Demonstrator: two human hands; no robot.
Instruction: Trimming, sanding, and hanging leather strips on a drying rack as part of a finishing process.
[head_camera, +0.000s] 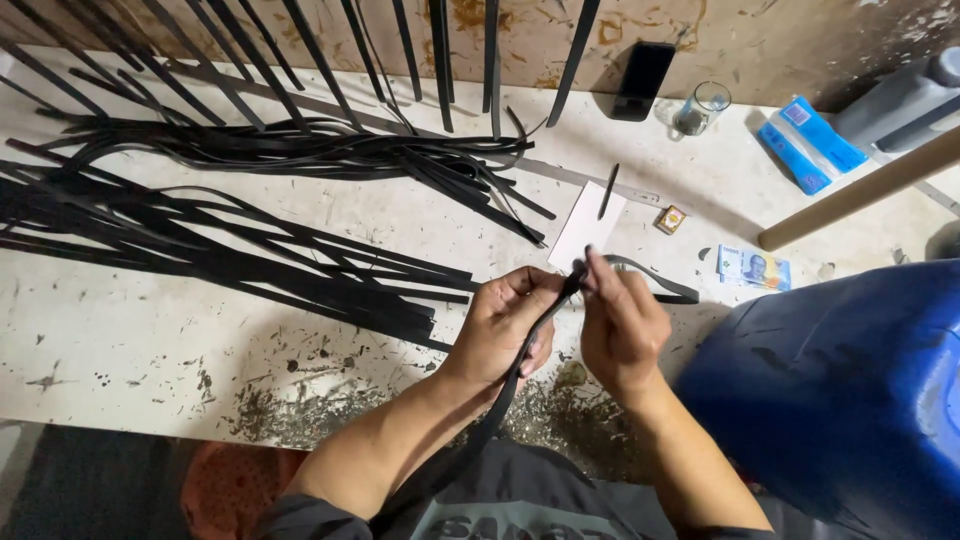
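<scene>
My left hand (505, 330) and my right hand (622, 325) meet over the front of a stained white table (130, 340). Both grip one long black strip (655, 275). It runs from my lap up through the left palm to the fingertips, then loops right past the right hand and ends on the table. My right thumb and fingers pinch the strip at its bend, just in front of a small white card (583, 232).
Many black strips (250, 250) lie in piles across the left and back of the table. A black pen (608, 190), phone (643, 80), glass (702, 108), small box (671, 219), banknotes (754, 268), blue packet (810, 145) and wooden pole (860, 190) lie behind. A blue drum (850, 390) stands at right.
</scene>
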